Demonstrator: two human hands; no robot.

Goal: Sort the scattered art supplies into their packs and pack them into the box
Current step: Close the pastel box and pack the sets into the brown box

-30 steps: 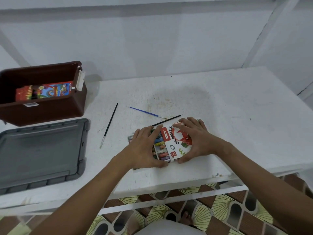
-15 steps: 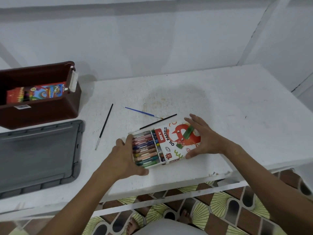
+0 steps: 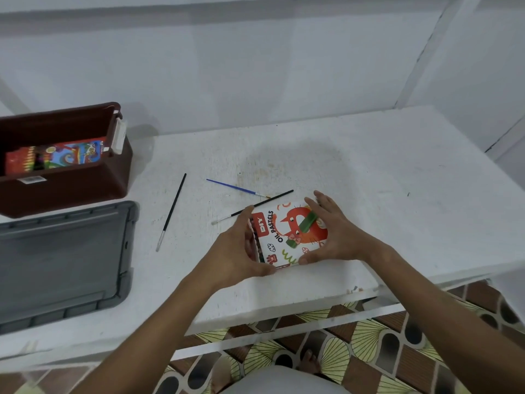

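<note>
Both hands clasp the oil pastels pack [image 3: 288,236] from opposite sides near the front of the white table [image 3: 397,172]. The left hand [image 3: 237,251] curls around the pack's left end, thumb along the near edge, fingers half closed over the end where the crayons barely show. The right hand [image 3: 333,234] spreads wider over the right end, thumb at the near edge. The pack lies flat between them, its long axis roughly left to right. Three paintbrushes lie just beyond: one black [image 3: 172,211], one blue [image 3: 237,189], another black [image 3: 255,206] touching the pack's far corner. The brown box [image 3: 65,191] sits far left.
</note>
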